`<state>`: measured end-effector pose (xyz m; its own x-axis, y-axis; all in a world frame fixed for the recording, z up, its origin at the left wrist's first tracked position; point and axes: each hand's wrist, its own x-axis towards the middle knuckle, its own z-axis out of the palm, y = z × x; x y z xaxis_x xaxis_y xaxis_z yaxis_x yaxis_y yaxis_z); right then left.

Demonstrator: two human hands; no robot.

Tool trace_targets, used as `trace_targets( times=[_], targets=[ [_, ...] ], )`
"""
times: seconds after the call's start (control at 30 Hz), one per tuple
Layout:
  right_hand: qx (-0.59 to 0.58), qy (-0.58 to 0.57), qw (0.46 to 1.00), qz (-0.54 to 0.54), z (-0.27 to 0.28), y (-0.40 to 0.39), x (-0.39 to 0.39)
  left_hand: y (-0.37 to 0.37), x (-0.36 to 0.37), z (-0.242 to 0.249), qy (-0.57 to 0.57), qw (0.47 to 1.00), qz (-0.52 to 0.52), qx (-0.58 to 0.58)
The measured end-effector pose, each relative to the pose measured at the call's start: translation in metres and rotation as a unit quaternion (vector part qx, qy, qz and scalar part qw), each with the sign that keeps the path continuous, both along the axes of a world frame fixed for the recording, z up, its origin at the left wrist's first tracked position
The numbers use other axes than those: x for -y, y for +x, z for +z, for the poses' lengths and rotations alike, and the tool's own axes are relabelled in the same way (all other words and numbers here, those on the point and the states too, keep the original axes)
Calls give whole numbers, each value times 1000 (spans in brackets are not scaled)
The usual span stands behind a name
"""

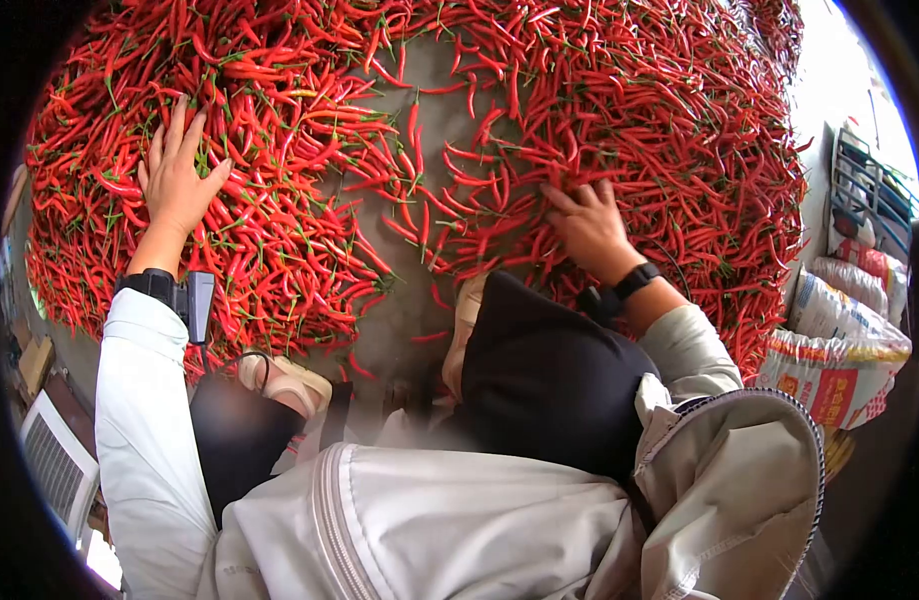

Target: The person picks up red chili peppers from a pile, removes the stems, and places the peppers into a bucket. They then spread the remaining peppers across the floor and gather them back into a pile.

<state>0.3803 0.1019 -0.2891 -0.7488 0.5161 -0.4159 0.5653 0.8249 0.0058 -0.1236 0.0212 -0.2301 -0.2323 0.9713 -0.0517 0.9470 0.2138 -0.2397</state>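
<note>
A large heap of red chili peppers (630, 110) with green stems covers the grey floor ahead of me. My left hand (176, 180) lies flat, fingers spread, on the chilies at the left. Over on the right, my right hand (588, 228) rests palm down on the chilies, fingers pushed in among them. Whether those fingers grip any chili is hidden. Both wrists wear black bands, and a small grey device (197, 305) is strapped to the left one. A bare strip of concrete floor (405, 290) runs between the two hands.
I crouch in a pale jacket and dark trousers, my beige shoes (285, 380) at the heap's near edge. Printed sacks (840, 345) stand at the right, with a blue crate (873, 195) behind them. A white slatted object (55, 465) is at the lower left.
</note>
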Motion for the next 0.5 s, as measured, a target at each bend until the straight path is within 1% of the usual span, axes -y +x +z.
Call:
trace_targets(
  times=[0.07,0.13,0.2,0.23,0.27,0.33,0.37,0.4,0.43,0.47,0.5],
  targets=[
    [-24,10,999,-41,11,13,-2,1,-1,1,-4,1000,-1,-1],
    [14,74,994,-84,25,13,-4,2,-1,2,-30,999,12,-20],
    [43,129,973,-188,42,23,-10,1,-1,2,-25,999,1,-19],
    [35,160,962,-217,39,35,-13,2,-2,3,-26,999,6,-20],
    [19,193,953,-232,40,40,-15,3,-3,3,-26,999,10,-22],
    [-53,221,952,-206,57,26,-14,0,-1,0,-23,1000,7,-16],
    [-150,141,963,-172,51,19,-13,-5,0,-3,-14,1000,4,-6],
    [-245,59,958,-135,41,10,-9,-7,-1,-5,-4,1000,1,3],
    [-286,-41,954,-84,28,-7,2,-6,-1,-4,-10,1000,4,0],
    [-322,-140,936,-32,9,-27,15,-7,0,-5,-7,1000,1,-1],
    [-400,-181,896,71,-22,-45,28,-8,0,-6,-12,1000,1,-2]
  ],
)
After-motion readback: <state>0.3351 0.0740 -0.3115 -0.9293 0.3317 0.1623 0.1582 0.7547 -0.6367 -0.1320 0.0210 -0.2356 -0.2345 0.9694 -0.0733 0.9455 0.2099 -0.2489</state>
